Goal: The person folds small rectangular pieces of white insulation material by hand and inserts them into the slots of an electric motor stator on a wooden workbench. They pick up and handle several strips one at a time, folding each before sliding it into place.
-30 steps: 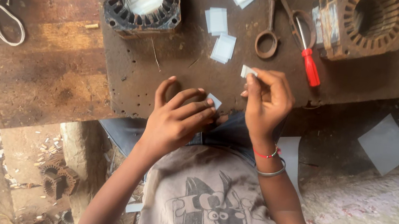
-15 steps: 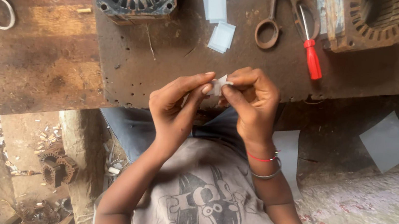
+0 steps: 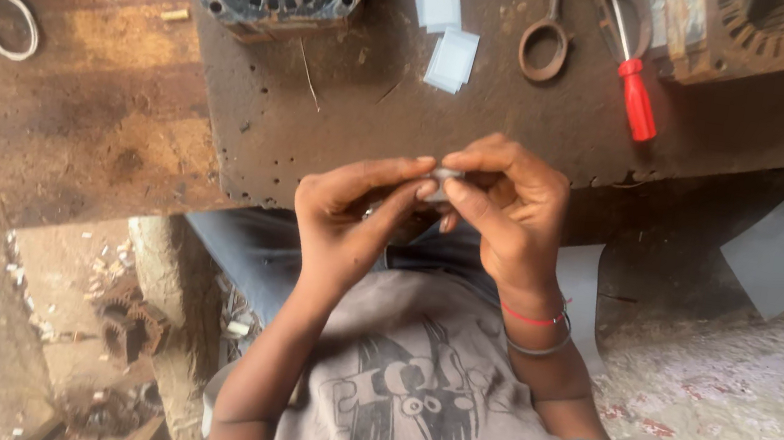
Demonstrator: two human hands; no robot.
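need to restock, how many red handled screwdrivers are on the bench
1. The red-handled screwdriver lies on the dark metal sheet, right of the scissors and beside the rusty motor housing. More could lie outside the frame.

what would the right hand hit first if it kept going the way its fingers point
The right hand has its fingertips aimed leftward at the small pale piece it pinches, and just beyond that piece are the fingers of the left hand. So those fingers come first, though depth between the hands is hard to judge.
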